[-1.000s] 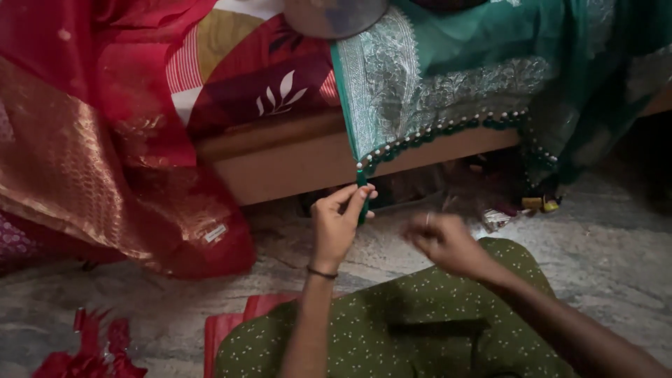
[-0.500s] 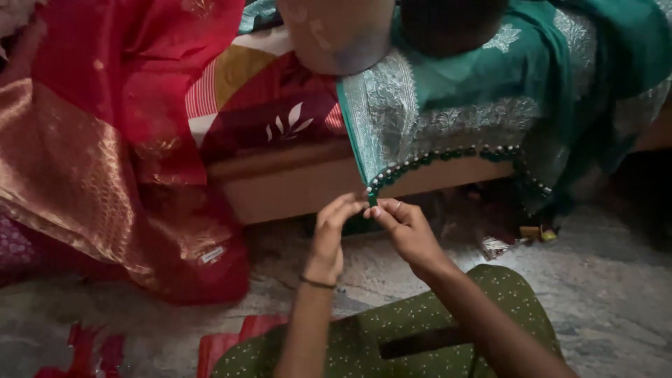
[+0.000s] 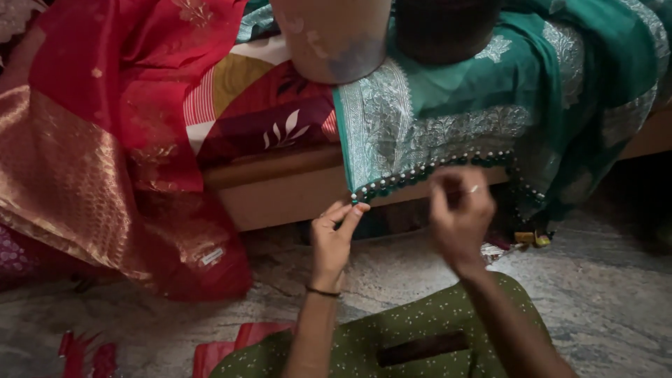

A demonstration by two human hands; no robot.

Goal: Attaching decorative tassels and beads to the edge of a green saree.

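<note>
Looking down from my head, I am pinching the corner of the green sari (image 3: 448, 105) with my left hand (image 3: 334, 236), its fingertips (image 3: 355, 208) pressed together on the beaded edge (image 3: 420, 170) right where the border turns downward. That cloth is hanging over the front of a wooden bed frame (image 3: 280, 196), so the corner is sitting just above and against my left fingers, with the row of small pale beads and dark green tassels running away to the right from them. My right hand (image 3: 458, 213) is hovering just beside that beaded edge, a little lower and to the right of the left one; its fingers are curled in toward the thumb, but it is blurred, and I cannot tell whether they are gripping anything. A thin dark band (image 3: 322, 291) is circling my left wrist. To the left, a red and gold sari (image 3: 91, 154) is draping down from the bed onto the stone floor (image 3: 602, 294). Above, a pale pot (image 3: 332, 38) is resting on the bedding near the green cloth. My knee in green dotted fabric (image 3: 420, 336) is filling the lower middle, with red cloth pieces (image 3: 231, 346) lying beside it.
</note>
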